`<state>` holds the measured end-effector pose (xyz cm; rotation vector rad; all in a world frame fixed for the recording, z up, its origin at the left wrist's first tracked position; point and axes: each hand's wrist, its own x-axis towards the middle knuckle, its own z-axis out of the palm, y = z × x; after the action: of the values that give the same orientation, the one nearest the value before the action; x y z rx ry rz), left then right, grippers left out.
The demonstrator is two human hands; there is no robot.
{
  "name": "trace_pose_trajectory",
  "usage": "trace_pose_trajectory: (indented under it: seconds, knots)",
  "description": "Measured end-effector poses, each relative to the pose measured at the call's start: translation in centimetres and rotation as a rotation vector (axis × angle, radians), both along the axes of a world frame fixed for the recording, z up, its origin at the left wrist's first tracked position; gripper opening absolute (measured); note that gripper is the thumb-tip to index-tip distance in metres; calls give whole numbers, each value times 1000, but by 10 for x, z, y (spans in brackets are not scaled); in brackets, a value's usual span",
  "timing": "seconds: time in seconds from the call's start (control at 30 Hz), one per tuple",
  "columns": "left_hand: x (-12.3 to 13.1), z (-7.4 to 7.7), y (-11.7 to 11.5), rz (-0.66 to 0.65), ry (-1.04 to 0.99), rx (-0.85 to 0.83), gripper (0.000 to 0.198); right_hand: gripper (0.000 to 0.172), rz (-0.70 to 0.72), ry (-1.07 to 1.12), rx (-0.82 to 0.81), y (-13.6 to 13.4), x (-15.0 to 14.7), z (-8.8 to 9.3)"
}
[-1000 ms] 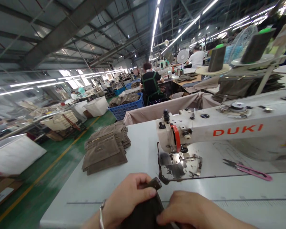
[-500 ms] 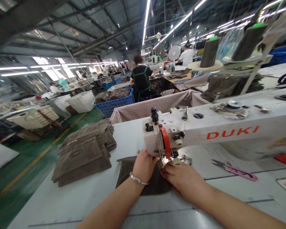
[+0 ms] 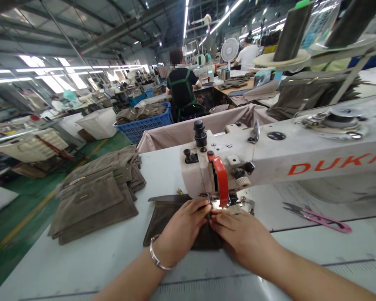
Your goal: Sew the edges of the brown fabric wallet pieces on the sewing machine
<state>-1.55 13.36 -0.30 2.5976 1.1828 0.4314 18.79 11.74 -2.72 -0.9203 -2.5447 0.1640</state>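
A dark brown fabric piece (image 3: 158, 221) lies flat on the bed under the head of a white sewing machine (image 3: 263, 154), which has a red finger guard (image 3: 220, 177). My left hand (image 3: 181, 228), a silver bracelet at its wrist, presses the fabric with fingers bunched just left of the needle area. From the other side my right hand (image 3: 238, 232) pinches the fabric close to the presser foot, and the fingertips of both hands nearly meet. The needle itself is hidden behind the guard and fingers.
Stacked brown fabric pieces (image 3: 97, 205) lie on the left of the table. Pink-handled thread snips (image 3: 319, 219) rest to the right. Beyond the machine are a pink cloth-lined bin (image 3: 163, 138), a blue crate (image 3: 147, 127), thread cones (image 3: 291, 35) and a seated person (image 3: 181, 88).
My left hand has moved down and back from beside the machine head, its fingers now at the needle area. My right hand stays almost in place. The view has shifted closer to the machine.
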Motion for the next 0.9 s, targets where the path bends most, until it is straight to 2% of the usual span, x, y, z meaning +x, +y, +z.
trace_pose_trajectory:
  seconds: [0.23, 0.53, 0.73, 0.8, 0.9]
  knots:
    - [14, 4, -13, 53, -57, 23, 35, 31, 52, 41, -42, 1, 9, 0]
    - [8, 3, -8, 72, -82, -26, 36, 30, 43, 10, -73, 3, 8, 5]
    - [8, 2, -8, 78, -83, -43, 37, 29, 51, 25, -86, 1, 3, 0]
    - [8, 2, -8, 84, -69, -48, 38, 32, 53, 28, -97, -1, 7, 6]
    - [3, 5, -12, 68, -21, -50, 44, 38, 63, 12, -171, -1, 25, 25]
